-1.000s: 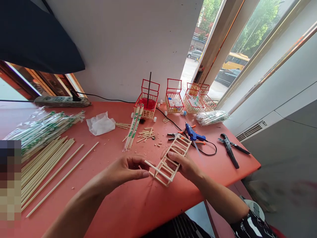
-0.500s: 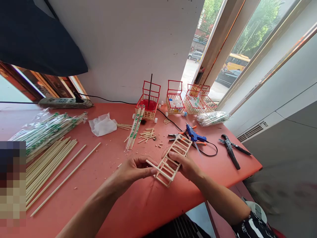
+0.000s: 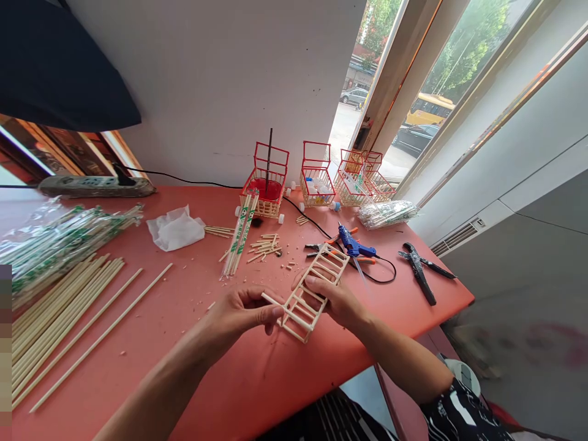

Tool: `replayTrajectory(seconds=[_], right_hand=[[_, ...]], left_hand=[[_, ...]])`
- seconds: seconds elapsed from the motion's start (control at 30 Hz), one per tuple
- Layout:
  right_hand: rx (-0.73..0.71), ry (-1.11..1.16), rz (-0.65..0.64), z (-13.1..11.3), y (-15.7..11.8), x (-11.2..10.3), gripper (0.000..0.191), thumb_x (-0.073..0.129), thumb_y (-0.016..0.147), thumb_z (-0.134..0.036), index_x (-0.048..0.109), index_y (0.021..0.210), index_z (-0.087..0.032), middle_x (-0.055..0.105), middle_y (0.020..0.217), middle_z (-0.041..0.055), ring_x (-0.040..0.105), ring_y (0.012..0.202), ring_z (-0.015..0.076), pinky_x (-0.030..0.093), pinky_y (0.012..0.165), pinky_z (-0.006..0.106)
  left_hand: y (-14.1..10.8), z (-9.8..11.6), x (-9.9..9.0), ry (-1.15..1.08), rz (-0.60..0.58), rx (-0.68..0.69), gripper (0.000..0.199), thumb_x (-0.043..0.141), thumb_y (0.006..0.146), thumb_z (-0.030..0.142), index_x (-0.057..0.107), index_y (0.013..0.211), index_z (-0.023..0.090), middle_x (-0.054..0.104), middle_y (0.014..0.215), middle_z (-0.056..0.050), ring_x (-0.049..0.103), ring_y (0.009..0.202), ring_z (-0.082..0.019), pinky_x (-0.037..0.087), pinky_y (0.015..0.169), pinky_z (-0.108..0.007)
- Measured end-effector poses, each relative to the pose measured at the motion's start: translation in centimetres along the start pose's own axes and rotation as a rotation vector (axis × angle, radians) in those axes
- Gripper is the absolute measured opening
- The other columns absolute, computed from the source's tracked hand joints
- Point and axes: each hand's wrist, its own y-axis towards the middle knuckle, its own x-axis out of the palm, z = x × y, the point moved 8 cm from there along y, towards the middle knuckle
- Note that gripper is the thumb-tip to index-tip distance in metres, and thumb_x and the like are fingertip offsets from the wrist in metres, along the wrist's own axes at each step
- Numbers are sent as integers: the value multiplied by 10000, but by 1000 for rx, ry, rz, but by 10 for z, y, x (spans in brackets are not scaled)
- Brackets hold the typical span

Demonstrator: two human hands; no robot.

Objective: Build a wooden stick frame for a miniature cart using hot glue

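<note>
Over the front of the red table I hold a small ladder-like frame of pale wooden sticks [image 3: 325, 264], tilted, with several crossbars. My right hand [image 3: 333, 298] is closed around its right side, the thumb lying over a crossbar. At the frame's lower left end, my left hand [image 3: 252, 311] pinches a short wooden stick [image 3: 294, 315] between thumb and fingers. This stick lies across the frame's end; whether it is fixed there I cannot tell. Just beyond the frame rest a blue glue gun [image 3: 356, 242] and orange-handled pliers [image 3: 315, 248], partly hidden.
Long bare sticks [image 3: 68, 306] and plastic-wrapped sticks [image 3: 87, 229] cover the table's left. Short cut pieces [image 3: 265, 246] lie mid-table. Red-edged stick carts [image 3: 264, 184] line the wall. Black-handled cutters [image 3: 420, 272] lie right. A cord [image 3: 390, 269] trails from the glue gun.
My view has turned slightly right, so everything appears shifted left. Both hands keep the same hold on the frame and stick, with hardly any movement.
</note>
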Motion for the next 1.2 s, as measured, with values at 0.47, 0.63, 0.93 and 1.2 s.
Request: replayTrajectory(seconds=[0.47, 0.63, 0.93, 1.2], right_hand=[[33, 9, 13, -1, -1, 1, 275, 605, 863, -476, 590, 789, -211, 410, 562, -52, 314, 509, 108, 213, 508, 270], [31, 38, 17, -2, -1, 1, 325, 620, 857, -484, 507, 708, -218, 410, 558, -50, 316, 498, 101, 205, 497, 269], [-2, 19, 19, -2, 0, -1, 270, 608, 879, -459, 657, 836, -198, 425, 569, -49, 316, 500, 100, 208, 481, 259], [8, 5, 29, -2, -1, -2, 283, 604, 884, -463, 646, 841, -186, 426, 568, -47, 320, 501, 99, 204, 477, 262]], left_hand=[[0, -1, -1, 55, -8, -5, 407, 776, 724, 590, 749, 738, 184, 705, 701, -47, 625, 637, -168, 551, 639, -289], [1, -1, 0, -12, -26, 5, 342, 792, 739, 532, 758, 749, 192, 695, 689, -31, 621, 645, -157, 533, 633, -268], [1, 4, 2, -40, -1, -3, 361, 815, 697, 539, 747, 708, 185, 671, 659, -30, 600, 629, -157, 526, 627, -277], [1, 5, 2, -66, -25, 19, 312, 817, 735, 482, 743, 707, 180, 663, 670, -21, 591, 639, -141, 508, 639, -257]])
